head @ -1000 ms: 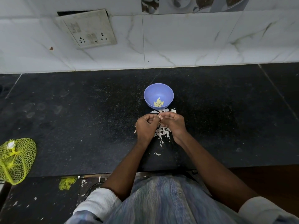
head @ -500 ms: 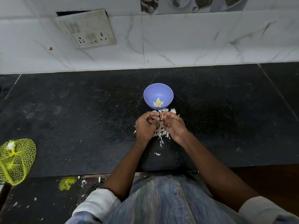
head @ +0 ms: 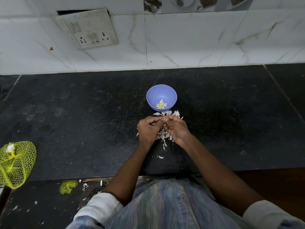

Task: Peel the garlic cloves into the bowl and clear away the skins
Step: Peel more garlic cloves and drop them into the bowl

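A small blue bowl (head: 161, 95) stands on the black counter with several peeled garlic cloves (head: 161, 104) in its bottom. Just in front of it, my left hand (head: 149, 129) and my right hand (head: 176, 128) meet fingertip to fingertip and pinch a small garlic clove (head: 164, 119) between them; the fingers hide most of it. A heap of white garlic skins (head: 165, 135) lies on the counter beneath and around both hands, reaching up to the bowl's near side.
A yellow mesh bag (head: 15, 162) lies at the counter's left front edge. A scrap of yellow mesh (head: 67, 187) and skin flakes lie on the lower ledge. The tiled wall with a socket plate (head: 89, 28) rises behind the counter (head: 82, 121).
Both hands stay together over the skins; the fingers have shifted slightly as they work the clove. The bowl has not moved.
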